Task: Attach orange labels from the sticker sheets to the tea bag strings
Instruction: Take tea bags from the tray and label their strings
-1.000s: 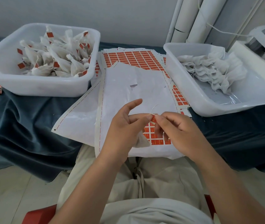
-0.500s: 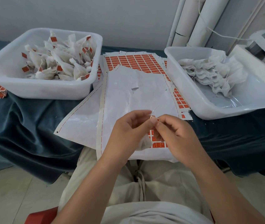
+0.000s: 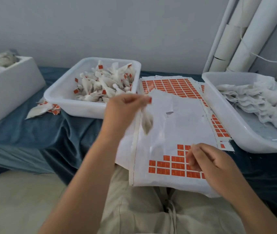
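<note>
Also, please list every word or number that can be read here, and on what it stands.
Front sheet labels: faint marks, too small to read.
Rear sheet labels: too small to read.
Tub labels: too small to read.
Label on the held tea bag: blurred.
No other text shows.

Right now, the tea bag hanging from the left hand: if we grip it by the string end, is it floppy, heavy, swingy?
Probably floppy: the tea bag hangs limp below the left hand, which pinches it near the orange label. It is likely very light, since a fingertip pinch alone carries it. It looks motion-blurred, so expect it to swing freely when moved.
</note>
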### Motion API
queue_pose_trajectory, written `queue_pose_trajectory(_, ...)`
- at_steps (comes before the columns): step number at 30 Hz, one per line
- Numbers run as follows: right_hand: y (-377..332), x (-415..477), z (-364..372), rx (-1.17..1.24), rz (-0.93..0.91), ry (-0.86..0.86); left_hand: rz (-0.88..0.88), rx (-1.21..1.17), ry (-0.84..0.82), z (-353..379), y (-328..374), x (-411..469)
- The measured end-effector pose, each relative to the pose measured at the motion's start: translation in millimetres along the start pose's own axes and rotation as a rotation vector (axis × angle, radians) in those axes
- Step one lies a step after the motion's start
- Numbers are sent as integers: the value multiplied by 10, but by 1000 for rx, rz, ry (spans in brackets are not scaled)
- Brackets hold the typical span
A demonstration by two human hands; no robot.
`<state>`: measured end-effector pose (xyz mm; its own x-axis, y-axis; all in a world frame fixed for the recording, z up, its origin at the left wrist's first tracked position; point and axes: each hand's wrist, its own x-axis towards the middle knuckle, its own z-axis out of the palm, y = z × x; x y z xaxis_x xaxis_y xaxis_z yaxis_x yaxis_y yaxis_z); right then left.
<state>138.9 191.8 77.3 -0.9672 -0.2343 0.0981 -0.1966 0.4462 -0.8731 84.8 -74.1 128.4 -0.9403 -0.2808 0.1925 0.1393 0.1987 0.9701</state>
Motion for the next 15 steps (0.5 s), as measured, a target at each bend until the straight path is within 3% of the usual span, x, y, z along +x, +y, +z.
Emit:
queue_pose_trajectory(5, -18, 6, 21, -58, 11, -111, 126, 18, 264, -528, 513, 1060)
queue_pose_trajectory(10, 23, 37, -32, -63, 51, -138, -3, 226, 160, -824, 493, 1722)
queue_pose_trajectory(15, 47, 60, -37, -97, 55, -133, 4, 381, 126, -798, 345, 1599)
